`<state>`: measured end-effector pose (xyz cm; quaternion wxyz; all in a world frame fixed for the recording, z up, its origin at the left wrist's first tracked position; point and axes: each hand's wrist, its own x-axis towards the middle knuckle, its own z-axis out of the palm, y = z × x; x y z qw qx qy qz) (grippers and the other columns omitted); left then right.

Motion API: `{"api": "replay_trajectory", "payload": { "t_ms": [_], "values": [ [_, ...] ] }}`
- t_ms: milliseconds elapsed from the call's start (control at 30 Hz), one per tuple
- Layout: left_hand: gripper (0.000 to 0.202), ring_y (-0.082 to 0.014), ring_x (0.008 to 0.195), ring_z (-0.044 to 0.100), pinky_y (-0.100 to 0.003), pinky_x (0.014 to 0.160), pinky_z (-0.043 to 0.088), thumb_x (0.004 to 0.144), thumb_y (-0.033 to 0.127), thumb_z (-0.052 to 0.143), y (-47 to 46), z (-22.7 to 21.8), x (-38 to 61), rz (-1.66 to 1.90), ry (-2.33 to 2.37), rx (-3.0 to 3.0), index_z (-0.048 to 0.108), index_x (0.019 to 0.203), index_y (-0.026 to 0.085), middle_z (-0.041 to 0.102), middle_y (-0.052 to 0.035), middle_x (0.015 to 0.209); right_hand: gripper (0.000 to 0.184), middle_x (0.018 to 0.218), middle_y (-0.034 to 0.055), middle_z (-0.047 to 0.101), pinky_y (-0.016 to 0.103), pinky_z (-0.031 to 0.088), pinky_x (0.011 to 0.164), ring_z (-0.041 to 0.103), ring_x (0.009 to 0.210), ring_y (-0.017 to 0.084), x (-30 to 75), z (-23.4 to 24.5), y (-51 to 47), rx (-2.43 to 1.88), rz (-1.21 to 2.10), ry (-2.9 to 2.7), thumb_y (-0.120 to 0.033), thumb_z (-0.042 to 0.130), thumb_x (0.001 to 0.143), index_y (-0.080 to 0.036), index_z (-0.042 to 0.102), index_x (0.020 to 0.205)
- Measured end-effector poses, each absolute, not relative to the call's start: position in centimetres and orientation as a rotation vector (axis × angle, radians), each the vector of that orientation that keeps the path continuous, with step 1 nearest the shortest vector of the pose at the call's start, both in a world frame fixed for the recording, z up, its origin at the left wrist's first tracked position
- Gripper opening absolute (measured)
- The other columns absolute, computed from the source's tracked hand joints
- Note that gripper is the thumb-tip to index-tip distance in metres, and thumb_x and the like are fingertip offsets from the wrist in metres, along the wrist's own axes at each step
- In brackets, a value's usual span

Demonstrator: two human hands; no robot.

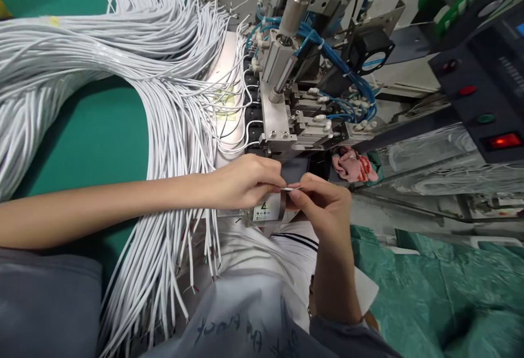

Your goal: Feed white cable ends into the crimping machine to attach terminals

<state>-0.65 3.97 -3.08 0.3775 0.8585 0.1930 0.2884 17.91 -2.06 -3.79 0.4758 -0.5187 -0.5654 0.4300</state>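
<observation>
Between my two hands, in front of the machine, is the end of a thin white cable [290, 188]. My left hand [250, 180] is closed in a pinch on it from the left. From the other side, my right hand [326, 198] grips the tip between thumb and forefinger; the finest wire ends are too small to make out. Just beyond my left hand stands the machine's metal head [275, 101], with several white cables running into its black blocks [254, 115]. Under my hands, a white warning label [267, 209] shows partly.
A large bundle of white cables [164, 58] spreads over the green table [98, 134] and hangs over its edge. Blue air tubes [327, 55] loop around the machine. A control box [483, 90] with lit switches stands right. Green plastic sheeting [442, 287] lies lower right.
</observation>
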Motion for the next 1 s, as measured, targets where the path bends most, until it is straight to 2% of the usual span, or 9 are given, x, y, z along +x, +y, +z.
{"api": "replay_trajectory", "payload": {
  "t_ms": [200, 367, 467, 533, 700, 800, 900, 1000],
  "values": [
    [0.019, -0.0078, 0.058, 0.052, -0.019, 0.054, 0.041, 0.083, 0.012, 0.051, 3.5, -3.5, -0.3, 0.824, 0.604, 2.138, 0.070, 0.077, 0.013, 0.058, -0.0014, 0.065, 0.009, 0.056, -0.0024, 0.046, 0.025, 0.030, 0.047, 0.041, 0.053, 0.010, 15.9, -5.1, -2.6, -1.275, 0.832, -1.226, -0.022, 0.066, 0.077, -0.021, 0.073, 0.073],
    [0.024, -0.0077, 0.054, 0.048, -0.020, 0.048, 0.035, 0.085, 0.012, 0.046, 3.7, -3.5, -0.7, 0.759, 0.610, 2.468, 0.068, 0.076, 0.011, 0.056, -0.0022, 0.067, 0.009, 0.054, -0.0032, 0.047, 0.024, 0.031, 0.046, 0.039, 0.049, 0.008, 15.7, -4.6, -2.8, -1.447, 0.456, -1.490, -0.018, 0.063, 0.078, -0.018, 0.069, 0.072],
    [0.025, -0.0078, 0.050, 0.044, -0.022, 0.044, 0.029, 0.084, 0.012, 0.043, 3.7, -3.5, -0.8, 0.706, 0.636, 2.647, 0.066, 0.073, 0.011, 0.055, -0.0022, 0.068, 0.016, 0.051, -0.0043, 0.042, 0.024, 0.030, 0.044, 0.036, 0.046, 0.007, 16.6, -4.2, -2.2, -1.451, 0.601, -1.600, -0.020, 0.062, 0.079, -0.017, 0.063, 0.063],
    [0.024, -0.0076, 0.052, 0.046, -0.021, 0.047, 0.032, 0.084, 0.013, 0.045, 3.6, -3.6, -0.6, 0.758, 0.684, 2.529, 0.067, 0.073, 0.012, 0.056, -0.0013, 0.067, 0.019, 0.051, -0.0043, 0.042, 0.023, 0.028, 0.044, 0.037, 0.046, 0.007, 16.7, -4.3, -1.9, -1.390, 0.685, -1.556, -0.021, 0.061, 0.079, -0.016, 0.062, 0.061],
    [0.019, -0.0073, 0.058, 0.054, -0.018, 0.055, 0.041, 0.086, 0.017, 0.053, 3.4, -3.8, -0.2, 0.759, 0.723, 2.181, 0.068, 0.076, 0.013, 0.056, 0.0006, 0.063, 0.017, 0.052, -0.0037, 0.042, 0.023, 0.026, 0.043, 0.036, 0.047, 0.008, 15.3, -5.7, -1.7, -1.315, 0.622, -1.315, -0.022, 0.060, 0.081, -0.016, 0.065, 0.065],
    [0.021, -0.0090, 0.059, 0.054, -0.021, 0.053, 0.041, 0.088, 0.015, 0.046, 4.1, -3.7, -0.6, 0.579, 0.709, 2.433, 0.067, 0.083, 0.012, 0.058, -0.0034, 0.073, 0.019, 0.057, -0.0021, 0.047, 0.024, 0.031, 0.047, 0.041, 0.051, 0.009, 15.4, -6.8, -1.2, -1.381, 0.665, -1.254, -0.027, 0.060, 0.082, -0.016, 0.066, 0.068],
    [0.024, -0.0083, 0.051, 0.050, -0.023, 0.046, 0.037, 0.082, 0.007, 0.043, 5.0, -3.8, -1.0, 0.295, 0.829, 2.732, 0.065, 0.091, 0.008, 0.058, -0.0094, 0.089, 0.021, 0.064, -0.0006, 0.053, 0.024, 0.035, 0.051, 0.046, 0.057, 0.010, 16.4, -7.9, -0.1, -1.451, 0.812, -1.272, -0.031, 0.055, 0.084, -0.016, 0.067, 0.074],
    [0.027, -0.0087, 0.050, 0.051, -0.025, 0.046, 0.039, 0.080, 0.005, 0.043, 5.5, -4.0, -1.1, 0.130, 0.874, 2.823, 0.064, 0.097, 0.007, 0.057, -0.0116, 0.093, 0.022, 0.064, -0.0015, 0.055, 0.023, 0.036, 0.052, 0.046, 0.056, 0.010, 17.3, -8.8, 1.1, -1.475, 0.999, -1.241, -0.034, 0.053, 0.084, -0.017, 0.065, 0.079]
  ]
}}
